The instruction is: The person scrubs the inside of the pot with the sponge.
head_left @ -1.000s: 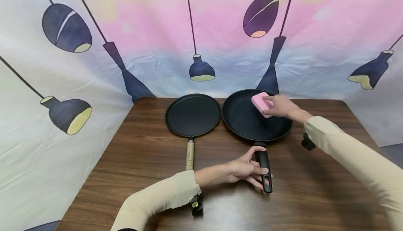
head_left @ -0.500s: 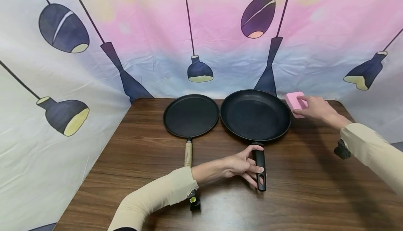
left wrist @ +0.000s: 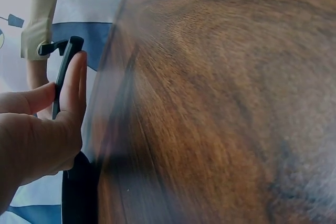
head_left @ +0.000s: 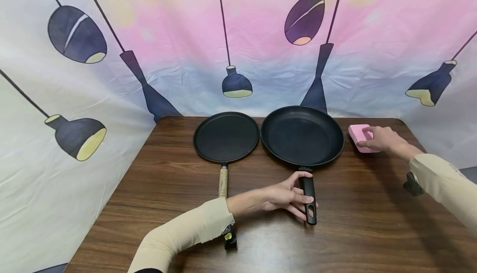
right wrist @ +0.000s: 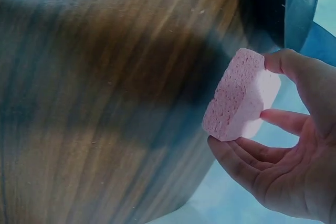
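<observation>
A pink sponge (head_left: pixel 359 137) is in my right hand (head_left: pixel 385 140), to the right of the black frying pan (head_left: pixel 302 136) at the table's far right. In the right wrist view thumb and fingers grip the porous sponge (right wrist: pixel 239 98) by its edges, close to the tabletop. My left hand (head_left: pixel 285 196) holds the frying pan's black handle (head_left: pixel 309 194), thumb on top and other fingers at its side and beneath. The left wrist view shows the handle (left wrist: pixel 63 77) pinched between thumb and fingers.
Left of the frying pan lies a flat round black pan (head_left: pixel 227 136) with a wooden handle (head_left: pixel 223 182), partly covered by my left sleeve (head_left: pixel 201 223). Both pans sit near the back edge of the wooden table (head_left: pixel 167 173). A lamp-printed cloth (head_left: pixel 186 37) hangs behind.
My right hand has carried the sponge from over the frying pan out to the right, then lowered it toward the table. My left hand has kept its hold on the handle.
</observation>
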{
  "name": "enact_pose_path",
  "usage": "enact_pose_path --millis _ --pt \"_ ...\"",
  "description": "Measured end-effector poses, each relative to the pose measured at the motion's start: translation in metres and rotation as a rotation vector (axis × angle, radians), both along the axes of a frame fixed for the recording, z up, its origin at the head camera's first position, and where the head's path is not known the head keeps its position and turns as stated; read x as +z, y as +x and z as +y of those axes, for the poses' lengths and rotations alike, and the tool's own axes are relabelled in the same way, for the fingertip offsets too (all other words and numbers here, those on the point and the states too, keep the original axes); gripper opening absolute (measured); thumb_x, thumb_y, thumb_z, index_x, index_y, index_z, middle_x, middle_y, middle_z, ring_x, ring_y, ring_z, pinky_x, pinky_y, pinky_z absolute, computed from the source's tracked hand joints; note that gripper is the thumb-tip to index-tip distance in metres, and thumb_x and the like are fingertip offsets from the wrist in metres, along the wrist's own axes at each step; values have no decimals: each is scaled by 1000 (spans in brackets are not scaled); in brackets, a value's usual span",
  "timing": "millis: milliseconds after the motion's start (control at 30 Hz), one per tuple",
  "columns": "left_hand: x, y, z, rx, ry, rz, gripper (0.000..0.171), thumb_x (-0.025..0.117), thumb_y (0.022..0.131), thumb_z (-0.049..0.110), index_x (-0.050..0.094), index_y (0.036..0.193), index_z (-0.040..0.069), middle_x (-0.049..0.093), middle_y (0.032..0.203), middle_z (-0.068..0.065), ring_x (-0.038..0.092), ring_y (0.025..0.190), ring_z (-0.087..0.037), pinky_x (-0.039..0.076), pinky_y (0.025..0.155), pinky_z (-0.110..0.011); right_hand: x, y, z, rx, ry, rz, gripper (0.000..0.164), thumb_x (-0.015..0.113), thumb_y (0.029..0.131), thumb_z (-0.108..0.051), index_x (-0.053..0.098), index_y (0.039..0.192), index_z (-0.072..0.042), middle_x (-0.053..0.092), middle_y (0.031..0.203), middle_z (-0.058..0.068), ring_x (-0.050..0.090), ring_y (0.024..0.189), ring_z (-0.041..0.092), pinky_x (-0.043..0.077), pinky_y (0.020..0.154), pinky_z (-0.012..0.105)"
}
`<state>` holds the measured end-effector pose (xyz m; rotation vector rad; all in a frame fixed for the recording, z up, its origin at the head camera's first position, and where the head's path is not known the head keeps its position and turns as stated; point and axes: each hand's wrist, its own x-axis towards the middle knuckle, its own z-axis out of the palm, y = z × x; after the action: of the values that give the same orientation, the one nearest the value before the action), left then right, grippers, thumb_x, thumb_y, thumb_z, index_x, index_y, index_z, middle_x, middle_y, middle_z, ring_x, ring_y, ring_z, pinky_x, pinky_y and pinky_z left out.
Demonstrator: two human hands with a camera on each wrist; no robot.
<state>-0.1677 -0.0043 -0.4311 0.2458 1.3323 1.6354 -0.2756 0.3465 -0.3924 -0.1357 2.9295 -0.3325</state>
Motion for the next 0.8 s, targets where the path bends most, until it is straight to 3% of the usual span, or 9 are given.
enact_pose_path --millis 233,467,600,800 --pt "-2 -1 0 -8 16 0 61 57 93 3 29 138 34 65 113 -20 59 106 -47 58 76 -47 -5 7 2 -3 20 -39 80 65 84 -46 41 130 15 42 124 45 47 106 57 43 84 67" --pt "0 -5 -7 -20 18 8 66 59 93 4 30 142 37 61 120 -15 66 97 -32 56 83 -47 -12 10 0 22 39 -50 76 65 85 -41 41 128 16 42 124 46 45 109 59 44 85 66" --pt "1 -7 -21 -41 9 27 69 60 93 7 27 145 39 57 124 -13 62 107 -32 53 90 -48 -16 12 -3 4 51 -52 75 63 87 -39 37 130 16 40 124 46 46 107 58 43 87 67" --pt "1 -17 -56 -98 -2 92 67 54 98 15 16 152 28 54 134 -15 52 123 -35 48 98 -48 -17 20 5 11 64 -47 80 63 87 -44 35 130 16 38 125 47 45 107 59 42 88 68"
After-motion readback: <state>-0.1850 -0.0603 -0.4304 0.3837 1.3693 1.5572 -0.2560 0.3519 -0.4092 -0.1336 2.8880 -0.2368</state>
